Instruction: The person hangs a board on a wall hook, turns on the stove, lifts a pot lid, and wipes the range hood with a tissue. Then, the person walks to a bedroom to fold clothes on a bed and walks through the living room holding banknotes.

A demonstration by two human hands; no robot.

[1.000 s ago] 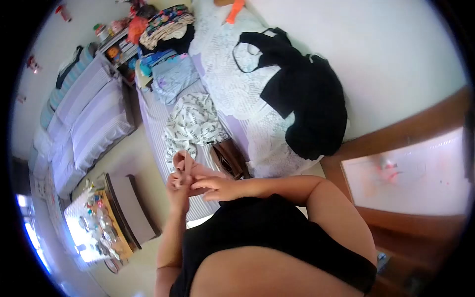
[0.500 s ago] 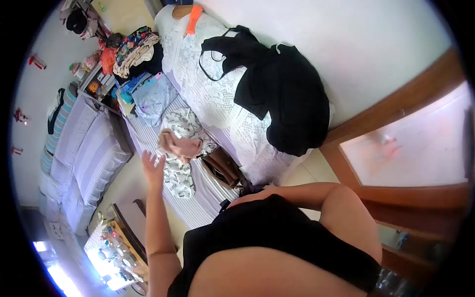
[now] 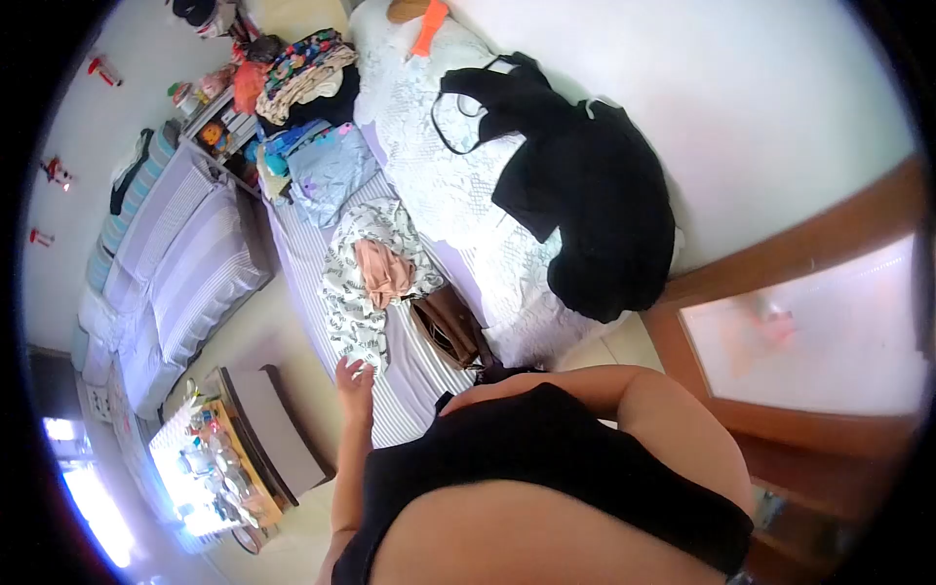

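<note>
My left hand [image 3: 355, 378] is empty with its fingers apart, just below the near edge of the white patterned cloth [image 3: 349, 322]. A crumpled pink cloth [image 3: 383, 271] rests on that cloth, touched by neither hand. To its right lies a brown bag [image 3: 446, 330], partly open. My right hand [image 3: 478, 395] is at my waist against the black top; its fingers are hidden behind the fabric. All these things lie on a striped seat cover.
Black clothing [image 3: 604, 210] lies over the white lace cover [image 3: 419, 127]. Folded clothes [image 3: 331, 171] are piled at the far end. A sofa [image 3: 185, 263] and a cluttered table [image 3: 234, 463] stand at left, a wooden-framed door [image 3: 678, 346] at right.
The pink cloth has left my hands and now lies on the patterned cloth. My left hand let go and drew back nearer to me. My right hand moved to my waist.
</note>
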